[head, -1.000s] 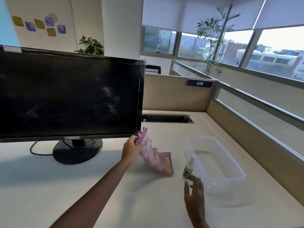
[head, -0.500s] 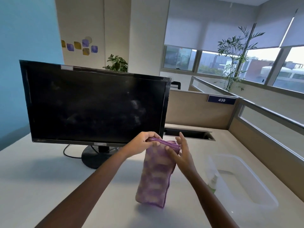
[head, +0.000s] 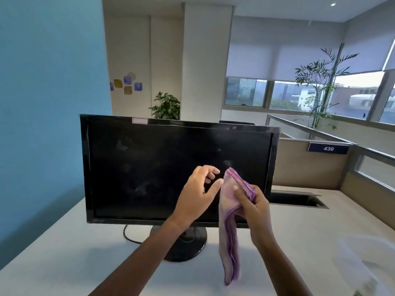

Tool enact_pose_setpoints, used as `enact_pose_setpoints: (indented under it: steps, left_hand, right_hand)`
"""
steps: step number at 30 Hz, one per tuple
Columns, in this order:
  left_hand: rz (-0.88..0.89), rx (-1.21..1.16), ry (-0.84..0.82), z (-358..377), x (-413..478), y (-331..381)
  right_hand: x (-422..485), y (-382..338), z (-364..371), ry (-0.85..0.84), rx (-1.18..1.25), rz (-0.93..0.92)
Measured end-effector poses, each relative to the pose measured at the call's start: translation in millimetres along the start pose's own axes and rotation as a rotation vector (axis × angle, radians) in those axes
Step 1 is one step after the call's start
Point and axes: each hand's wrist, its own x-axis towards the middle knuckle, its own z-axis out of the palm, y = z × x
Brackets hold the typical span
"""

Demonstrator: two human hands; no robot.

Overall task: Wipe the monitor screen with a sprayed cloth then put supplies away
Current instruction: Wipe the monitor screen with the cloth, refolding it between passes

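i have the purple cloth (head: pixel 229 227) pinched in my right hand (head: pixel 255 207) at centre frame, folded and hanging down in front of the monitor screen (head: pixel 149 167). my left hand (head: pixel 197 196) is released, fingers spread just beside the cloth's top edge, gripping nothing. the risk i see: the loose tail could drag across the stand (head: pixel 186 242) or slip free if i wipe with only a pinch, and a hard push might rock the monitor backward. the clear bin (head: pixel 363 253) sits lower right, blurred; i can't make out the spray bottle. the cable (head: pixel 128 237) trails lower left of the stand, clear of my path.
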Motion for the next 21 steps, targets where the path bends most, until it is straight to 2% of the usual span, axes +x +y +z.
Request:
enact_pose_setpoints:
  steps: [4, 6, 9, 13, 18, 21]
  left_hand:
    - [0.043, -0.074, -0.113, -30, 9, 4]
    - [0.059, -0.082, -0.073, -47, 15, 2]
    - [0.085, -0.122, 0.011, -77, 25, -6]
    - [0.054, -0.252, 0.003, -107, 36, -18]
    - [0.084, -0.232, -0.094, -136, 41, -31]
    - [0.168, -0.071, -0.059, -165, 49, -46]
  right_hand:
    - [5, -24, 48, -0.029, 0.155, -0.120]
    - [4, -29, 71, -0.038, 0.171, -0.211]
    - [1, -25, 105, 0.002, -0.013, -0.363]
    - [-1, -13, 146, -0.007, -0.313, -0.497]
    - [10, -4, 189, 0.183, -0.323, -0.630]
    - [25, -5, 199, 0.250, -0.412, -0.737]
